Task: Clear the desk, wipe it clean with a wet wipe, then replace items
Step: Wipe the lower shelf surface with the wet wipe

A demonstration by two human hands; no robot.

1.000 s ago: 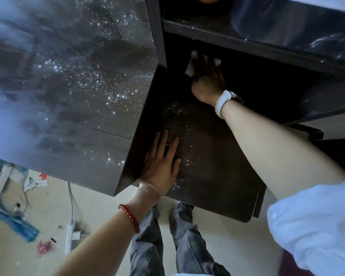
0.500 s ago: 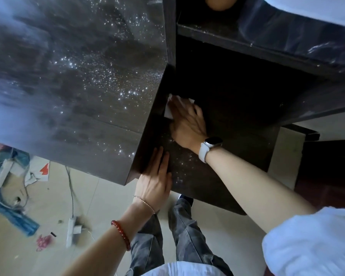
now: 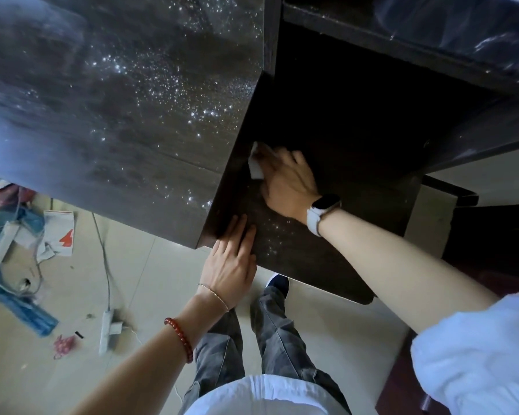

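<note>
The dark desk top glistens with water droplets. To its right a lower dark pull-out shelf sticks out toward me. My right hand, with a white watch on the wrist, presses a white wet wipe flat on that shelf, against its left wall. Most of the wipe is hidden under my fingers. At the shelf's front left corner my left hand rests flat, fingers together, holding nothing.
A dark upper shelf spans the top right. On the tiled floor at left lie papers and boxes, a blue cloth, a white power strip with its cable, and a pink scrap. My legs stand below the shelf.
My right hand has drawn the wipe from the back of the lower shelf toward me and to the left wall. My left hand has shifted slightly nearer the shelf's front left corner.
</note>
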